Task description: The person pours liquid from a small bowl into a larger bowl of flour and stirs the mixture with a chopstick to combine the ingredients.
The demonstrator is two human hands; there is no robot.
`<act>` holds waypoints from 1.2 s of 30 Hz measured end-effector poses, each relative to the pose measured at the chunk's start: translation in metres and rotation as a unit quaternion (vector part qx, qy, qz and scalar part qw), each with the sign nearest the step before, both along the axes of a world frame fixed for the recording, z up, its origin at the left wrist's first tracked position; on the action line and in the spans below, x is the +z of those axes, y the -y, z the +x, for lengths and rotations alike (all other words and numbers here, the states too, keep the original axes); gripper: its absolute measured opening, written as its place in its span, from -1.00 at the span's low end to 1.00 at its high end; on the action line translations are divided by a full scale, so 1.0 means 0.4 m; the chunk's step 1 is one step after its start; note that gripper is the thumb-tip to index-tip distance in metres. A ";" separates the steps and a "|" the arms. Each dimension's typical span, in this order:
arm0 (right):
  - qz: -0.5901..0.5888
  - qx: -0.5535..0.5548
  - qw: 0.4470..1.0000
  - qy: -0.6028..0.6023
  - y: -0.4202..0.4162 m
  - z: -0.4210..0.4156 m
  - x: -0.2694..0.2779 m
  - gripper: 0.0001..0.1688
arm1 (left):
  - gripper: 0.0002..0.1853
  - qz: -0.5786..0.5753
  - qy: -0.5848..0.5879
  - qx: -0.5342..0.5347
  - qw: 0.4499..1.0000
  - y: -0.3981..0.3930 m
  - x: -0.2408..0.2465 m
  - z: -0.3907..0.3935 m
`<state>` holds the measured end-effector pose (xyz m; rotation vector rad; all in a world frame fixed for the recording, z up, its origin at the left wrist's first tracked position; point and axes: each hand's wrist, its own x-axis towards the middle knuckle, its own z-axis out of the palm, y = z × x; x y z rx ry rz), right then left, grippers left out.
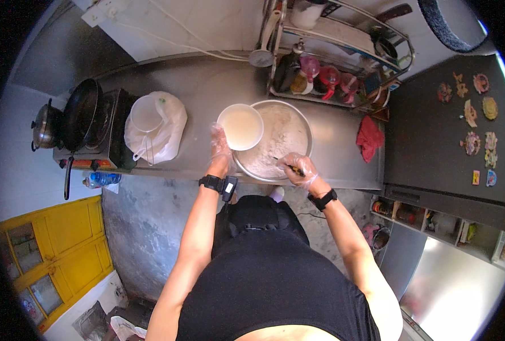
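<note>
My left hand [221,147], in a clear plastic glove, grips the rim of a white bowl [240,127] of pale cloudy liquid. That bowl is held over the left side of a wide metal basin [310,137]. Pale flour [284,130] fills the basin, with rough clumps towards its middle. Also gloved, my right hand [298,169] closes around a utensil with a black and yellow handle [296,170] at the basin's front right rim. The utensil's far end points into the flour, and its shape cannot be made out.
A white plastic bag [173,128] with a translucent tub [146,113] stands left, beside a gas stove [114,128] bearing a frying pan [81,113]. A metal rack [276,55] holds bottles and jugs behind the basin. A red cloth [369,138] lies right on the steel counter [205,81].
</note>
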<state>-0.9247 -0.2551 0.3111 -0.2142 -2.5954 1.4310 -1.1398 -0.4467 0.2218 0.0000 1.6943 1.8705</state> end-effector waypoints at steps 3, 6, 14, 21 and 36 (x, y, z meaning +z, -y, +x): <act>0.009 -0.066 0.996 0.059 -0.030 0.032 -0.009 -0.83 | -0.09 0.023 0.041 0.027 0.999 -0.008 0.034 0.007; 0.008 -0.142 0.988 0.059 -0.057 0.049 -0.033 -0.84 | -0.10 -0.012 0.012 -0.012 1.000 -0.008 0.019 -0.006; 0.070 -0.225 0.969 -0.077 -0.034 -0.048 -0.112 -0.86 | -0.14 -0.047 -0.012 -0.034 0.998 0.001 0.035 -0.005; 0.000 -0.192 0.980 -0.049 0.001 -0.012 -0.037 -0.88 | -0.28 -0.119 -0.166 -0.043 0.978 -0.032 0.147 0.000; -0.030 0.000 0.996 -0.084 0.106 -0.057 0.003 -0.86 | -0.21 -0.170 -0.176 -0.040 0.969 -0.030 0.106 -0.035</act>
